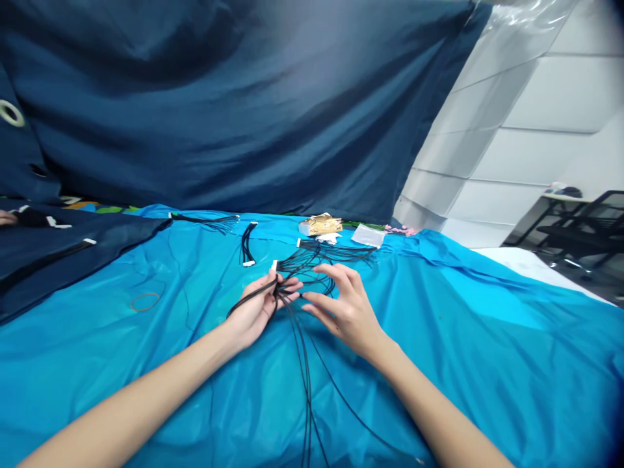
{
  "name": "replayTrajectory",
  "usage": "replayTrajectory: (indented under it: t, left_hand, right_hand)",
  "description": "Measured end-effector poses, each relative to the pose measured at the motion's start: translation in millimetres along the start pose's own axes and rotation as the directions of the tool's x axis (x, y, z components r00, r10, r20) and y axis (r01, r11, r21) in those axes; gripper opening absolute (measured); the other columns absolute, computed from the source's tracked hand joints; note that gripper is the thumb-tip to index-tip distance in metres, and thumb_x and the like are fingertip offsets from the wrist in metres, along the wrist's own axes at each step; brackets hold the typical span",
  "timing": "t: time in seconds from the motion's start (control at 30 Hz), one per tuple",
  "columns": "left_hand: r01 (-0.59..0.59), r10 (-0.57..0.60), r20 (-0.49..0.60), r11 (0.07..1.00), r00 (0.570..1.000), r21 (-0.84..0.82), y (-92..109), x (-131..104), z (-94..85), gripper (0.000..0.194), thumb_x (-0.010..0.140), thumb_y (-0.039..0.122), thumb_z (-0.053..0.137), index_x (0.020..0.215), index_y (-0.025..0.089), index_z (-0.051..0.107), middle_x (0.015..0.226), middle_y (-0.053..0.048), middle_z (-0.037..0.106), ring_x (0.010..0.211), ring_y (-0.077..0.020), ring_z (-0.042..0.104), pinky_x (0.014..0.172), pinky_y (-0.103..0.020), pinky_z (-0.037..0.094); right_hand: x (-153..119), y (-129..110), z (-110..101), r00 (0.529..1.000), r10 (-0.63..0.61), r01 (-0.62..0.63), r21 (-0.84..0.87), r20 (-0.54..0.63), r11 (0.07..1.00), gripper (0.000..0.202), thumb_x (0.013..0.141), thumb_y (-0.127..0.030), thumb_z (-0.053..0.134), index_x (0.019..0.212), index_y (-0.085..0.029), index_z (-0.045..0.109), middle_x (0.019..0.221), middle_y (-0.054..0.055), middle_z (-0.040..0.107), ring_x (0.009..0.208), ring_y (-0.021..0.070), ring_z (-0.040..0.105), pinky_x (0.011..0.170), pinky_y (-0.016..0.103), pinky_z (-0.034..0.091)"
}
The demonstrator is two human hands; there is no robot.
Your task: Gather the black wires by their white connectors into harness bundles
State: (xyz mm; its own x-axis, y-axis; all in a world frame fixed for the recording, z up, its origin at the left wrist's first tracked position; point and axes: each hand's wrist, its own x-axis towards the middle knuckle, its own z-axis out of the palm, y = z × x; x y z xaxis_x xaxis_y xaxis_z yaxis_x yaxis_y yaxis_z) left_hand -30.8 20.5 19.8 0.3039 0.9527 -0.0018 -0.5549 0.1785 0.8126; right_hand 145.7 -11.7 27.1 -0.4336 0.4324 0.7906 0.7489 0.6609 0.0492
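Observation:
My left hand (258, 309) is closed around a bundle of black wires (276, 290), palm partly turned up. A white connector (275, 265) stands up at the top of the bundle. Some wires loop back over the wrist side, and several long loose ones (306, 383) hang down toward me across the blue cloth. Just right of the bundle, my right hand (348, 309) has its fingers curled and apart, fingertips close to the wires. Whether a fingertip touches a wire is hard to make out. Behind the hands lies another black wire harness (336, 252) with a white connector.
On the blue cloth (160, 364) lie a short black cable (247, 244), another wire harness (205, 221) and a rubber band (145, 301). A gold packet (322, 225) and a clear bag (369, 235) are at the back. Another person's hand (7, 218) shows at far left.

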Motion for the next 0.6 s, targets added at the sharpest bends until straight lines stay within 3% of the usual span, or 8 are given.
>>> replayTrajectory:
  t: [0.17,0.33,0.43,0.6]
  left_hand:
    - [-0.030,0.029,-0.030,0.999,0.999,-0.027,9.3,1.1,-0.1,0.010,0.081,0.019,0.048,0.076,0.013,0.054,0.086,-0.009,0.067,0.089,-0.0217,0.063,0.082,-0.039,0.047]
    - [0.005,-0.006,-0.033,1.000,0.999,-0.019,12.1,-1.6,3.5,0.012,0.082,0.021,0.047,0.074,0.014,0.054,0.088,-0.008,0.066,0.090,-0.0229,0.062,0.081,-0.043,0.048]
    - [0.037,-0.039,-0.042,0.999,0.998,-0.034,11.9,-2.4,5.3,0.014,0.082,0.020,0.047,0.072,0.013,0.054,0.085,-0.008,0.066,0.090,-0.0234,0.063,0.082,-0.045,0.047]
    - [0.006,-0.012,-0.063,0.995,0.998,-0.100,8.0,0.7,3.0,0.014,0.082,0.016,0.046,0.072,0.013,0.056,0.079,-0.007,0.066,0.088,-0.0221,0.063,0.085,-0.044,0.046]
  right_hand:
    - [-0.9,5.7,0.1,0.996,-0.062,0.067,-0.073,0.069,0.995,0.011,0.080,-0.032,0.056,0.076,-0.024,0.063,0.129,0.004,0.039,0.116,0.0261,0.033,0.090,0.045,0.035]
    - [-1.7,10.0,1.3,0.999,-0.022,0.019,-0.139,-0.027,0.990,0.009,0.080,-0.024,0.055,0.075,-0.022,0.062,0.126,0.005,0.044,0.116,0.0254,0.034,0.089,0.045,0.035]
    - [-3.2,10.6,3.3,1.000,-0.010,0.011,-0.149,0.003,0.989,0.009,0.080,-0.023,0.055,0.074,-0.021,0.061,0.126,0.005,0.045,0.115,0.0257,0.035,0.089,0.045,0.036]
    - [-4.4,2.8,6.4,0.991,-0.121,0.110,-0.165,-0.061,0.980,0.017,0.079,-0.016,0.056,0.093,-0.026,0.060,0.121,0.004,0.052,0.115,0.0226,0.037,0.092,0.045,0.035]
